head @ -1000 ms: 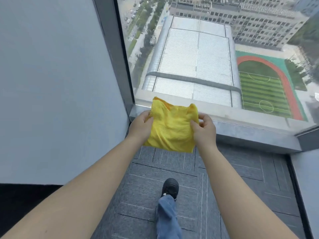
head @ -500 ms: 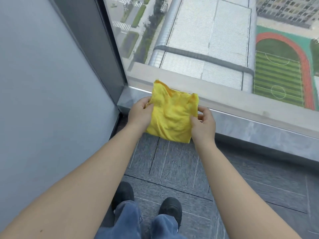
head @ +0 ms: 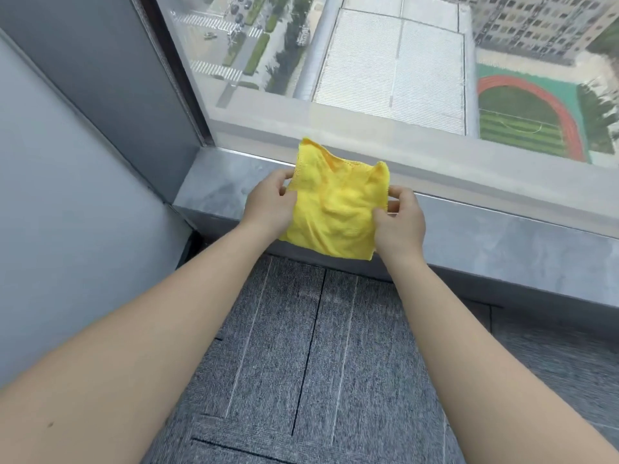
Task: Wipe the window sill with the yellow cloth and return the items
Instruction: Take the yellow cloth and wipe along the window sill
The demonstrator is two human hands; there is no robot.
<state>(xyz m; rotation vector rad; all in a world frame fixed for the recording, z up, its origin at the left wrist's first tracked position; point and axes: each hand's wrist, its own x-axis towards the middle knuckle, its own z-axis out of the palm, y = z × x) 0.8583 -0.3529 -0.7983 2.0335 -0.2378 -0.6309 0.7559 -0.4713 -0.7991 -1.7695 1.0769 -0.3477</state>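
A grey carpet (head: 301, 346) runs up to the grey stone window sill (head: 502, 236) under the big window pane (head: 368, 61), with a grey wall (head: 67, 212) at the left. The yellow cloth (head: 335, 212) hangs stretched between the two hands, in front of the sill's near edge — whether it touches the stone cannot be told. The left hand (head: 268, 204) pinches its left edge between thumb and fingers, and the right hand (head: 400, 222) is closed on its right edge.

Grey stone window sill (head: 485, 236) runs along glass, surface bare where visible. Below it, grey carpet-tile floor (head: 301, 346).
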